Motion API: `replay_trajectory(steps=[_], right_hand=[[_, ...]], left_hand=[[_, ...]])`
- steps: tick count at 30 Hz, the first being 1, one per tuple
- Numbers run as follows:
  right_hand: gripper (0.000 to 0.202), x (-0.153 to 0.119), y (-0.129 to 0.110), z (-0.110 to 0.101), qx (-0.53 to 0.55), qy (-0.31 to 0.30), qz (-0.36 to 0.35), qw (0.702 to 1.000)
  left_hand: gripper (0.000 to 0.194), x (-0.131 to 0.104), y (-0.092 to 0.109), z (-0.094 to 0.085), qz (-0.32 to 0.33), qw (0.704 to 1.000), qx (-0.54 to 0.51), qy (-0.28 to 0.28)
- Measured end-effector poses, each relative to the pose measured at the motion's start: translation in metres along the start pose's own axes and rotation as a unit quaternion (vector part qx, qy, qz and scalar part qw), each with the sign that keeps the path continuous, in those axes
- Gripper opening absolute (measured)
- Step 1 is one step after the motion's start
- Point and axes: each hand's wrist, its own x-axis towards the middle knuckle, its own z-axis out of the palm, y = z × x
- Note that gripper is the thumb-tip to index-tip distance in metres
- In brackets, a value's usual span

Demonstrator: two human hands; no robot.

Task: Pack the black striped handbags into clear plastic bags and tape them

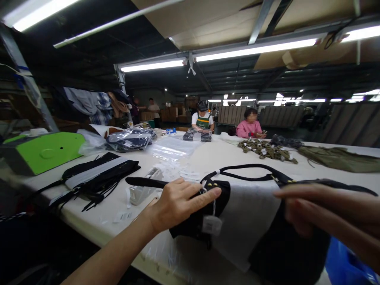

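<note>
A black apron [291,241] with a looped strap and small brass rivets lies in front of me, a white sheet [243,217] on its middle. My left hand [181,202] rests palm down on its left upper corner, fingers stretched and thumb pointing right. Just below that thumb, a small white tag [211,225] hangs on a cord. On the right, my right hand [329,209] is over the apron's other side, blurred by motion, with fingers extended and apart. Whether it touches the cloth I cannot tell.
Folded black aprons [97,174] lie left, near a green machine [47,152]. A grey tag dispenser [145,188] stands beyond my left hand. Plastic-wrapped goods [130,138], olive straps [265,150] and olive cloth [338,158] lie farther back. Two people sit across the table [219,154].
</note>
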Motion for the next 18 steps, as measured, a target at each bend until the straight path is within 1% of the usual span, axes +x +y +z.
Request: replay_trajectory(steps=[1, 2, 3, 5, 7, 9, 10, 12, 13, 14, 18], right_hand=[[0.033, 0.025, -0.014, 0.005, 0.010, -0.076, -0.059, 0.995], [0.033, 0.049, -0.024, 0.014, 0.018, -0.128, -0.092, 0.987], [0.034, 0.071, -0.030, 0.024, 0.024, -0.186, -0.111, 0.976], [0.038, 0.107, -0.034, 0.051, 0.038, -0.294, -0.150, 0.943], [0.043, 0.128, -0.032, 0.077, 0.059, -0.388, -0.166, 0.905], [0.049, 0.138, -0.030, 0.096, 0.101, -0.466, -0.146, 0.867], [0.052, 0.139, -0.030, 0.102, 0.126, -0.500, -0.128, 0.847], [0.057, 0.139, -0.033, 0.108, 0.162, -0.550, -0.102, 0.813], [0.058, 0.139, -0.036, 0.109, 0.168, -0.565, -0.100, 0.802], [0.058, 0.138, -0.039, 0.110, 0.168, -0.572, -0.105, 0.796], [0.051, 0.136, -0.049, 0.112, 0.158, -0.564, -0.150, 0.797]], left_hand=[[0.044, 0.001, 0.003, -0.003, 0.012, 1.000, 0.002, -0.003], [0.040, 0.002, 0.005, -0.006, 0.020, 1.000, 0.003, -0.002], [0.038, 0.003, 0.007, -0.008, 0.027, 1.000, 0.005, 0.001], [0.036, 0.004, 0.011, -0.011, 0.031, 0.999, 0.013, 0.005], [0.036, 0.003, 0.012, -0.012, 0.030, 0.999, 0.019, 0.004], [0.036, 0.002, 0.011, -0.012, 0.029, 0.999, 0.019, 0.006], [0.037, 0.001, 0.010, -0.011, 0.029, 0.999, 0.018, 0.008], [0.037, 0.000, 0.008, -0.011, 0.028, 0.999, 0.017, 0.011], [0.036, 0.000, 0.007, -0.011, 0.028, 0.999, 0.017, 0.012], [0.036, 0.000, 0.006, -0.011, 0.028, 0.999, 0.017, 0.012], [0.035, 0.002, 0.005, -0.010, 0.029, 0.999, 0.007, 0.013]])
